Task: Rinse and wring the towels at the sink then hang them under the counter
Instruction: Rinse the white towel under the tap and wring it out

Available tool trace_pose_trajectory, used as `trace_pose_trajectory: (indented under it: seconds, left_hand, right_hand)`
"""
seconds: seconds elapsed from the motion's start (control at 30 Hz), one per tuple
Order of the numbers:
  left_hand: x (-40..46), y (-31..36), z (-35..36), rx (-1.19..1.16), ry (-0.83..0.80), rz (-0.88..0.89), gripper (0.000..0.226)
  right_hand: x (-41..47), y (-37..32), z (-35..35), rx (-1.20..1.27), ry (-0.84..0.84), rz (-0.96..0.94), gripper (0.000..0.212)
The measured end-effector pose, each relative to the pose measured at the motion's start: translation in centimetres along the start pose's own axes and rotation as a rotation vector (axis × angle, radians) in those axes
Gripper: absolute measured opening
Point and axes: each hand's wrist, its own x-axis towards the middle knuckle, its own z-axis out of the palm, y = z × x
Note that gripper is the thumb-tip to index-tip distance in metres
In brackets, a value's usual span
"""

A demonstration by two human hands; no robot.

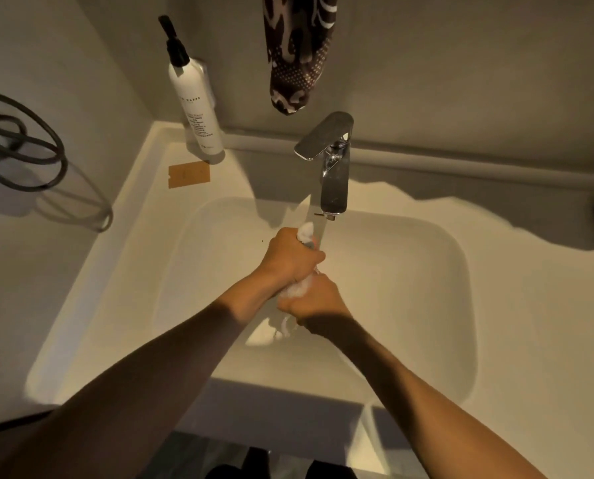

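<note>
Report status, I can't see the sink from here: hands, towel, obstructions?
Left hand and right hand both grip white towel, twisted, over basin. Faucet spout just above. Nothing blocking.

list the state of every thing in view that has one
faucet: running, stream falling into the sink
towel: twisted between both hands over the basin
left hand: gripping the towel's upper end
right hand: gripping its lower part
pump bottle: upright on the counter
patterned cloth: hanging on the wall
</note>
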Motion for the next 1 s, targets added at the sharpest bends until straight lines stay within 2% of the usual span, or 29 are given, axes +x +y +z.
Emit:
trace_pose_trajectory:
  seconds: [0.07,0.17,0.23,0.37,0.47,0.6,0.73,0.8,0.87,0.9,0.97,1.0]
  left_hand:
    - [0.6,-0.9,1.0,0.022,0.096,-0.098,0.025]
    - [-1.4,-0.2,4.6,0.009,0.116,-0.16,0.017]
    - [-1.2,-0.6,5.1,0.028,0.151,-0.231,0.015]
    - [-0.9,-3.4,4.5,0.0,0.221,-0.412,0.037]
    - [-1.4,-5.1,4.4,-0.047,0.234,-0.478,0.036]
    - [-2.2,-5.6,4.4,-0.086,0.237,-0.522,0.041]
    - [-2.2,-3.3,3.9,-0.244,0.043,-0.5,0.074]
    - [-2.5,-2.6,2.9,-0.444,0.012,-0.435,0.06]
    - [-2.7,-1.8,1.8,-0.718,0.01,-0.375,0.044]
    - [-3.0,-1.0,1.3,-0.876,-0.012,-0.354,0.043]
    - [-4.0,0.8,0.8,-1.079,-0.134,-0.31,0.039]
    - [-4.6,1.7,0.9,-1.079,-0.195,-0.276,0.031]
  right_hand:
    - [0.1,0.6,1.2,-0.157,0.058,0.005,0.025]
    - [-2.2,3.0,-0.4,-0.333,0.206,0.033,0.03]
    - [-1.7,4.0,-0.2,-0.453,0.2,0.018,0.03]
    - [-1.6,4.0,1.9,-0.636,0.122,-0.044,0.029]
    - [-1.8,4.5,3.0,-0.691,0.063,-0.083,0.028]
    - [-2.5,5.3,3.7,-0.701,0.07,-0.08,0.032]
    - [-3.6,5.3,3.6,-0.311,0.078,0.041,0.039]
    - [-4.3,4.9,1.5,-0.008,-0.065,0.06,0.043]
    - [-5.0,4.8,-2.0,0.662,-0.265,0.126,0.046]
    - [-5.3,4.9,-3.4,1.035,-0.319,0.215,0.055]
    - [-5.4,5.2,-4.4,1.532,-0.349,0.425,0.085]
    - [-5.7,5.3,-4.4,1.66,-0.406,0.479,0.094]
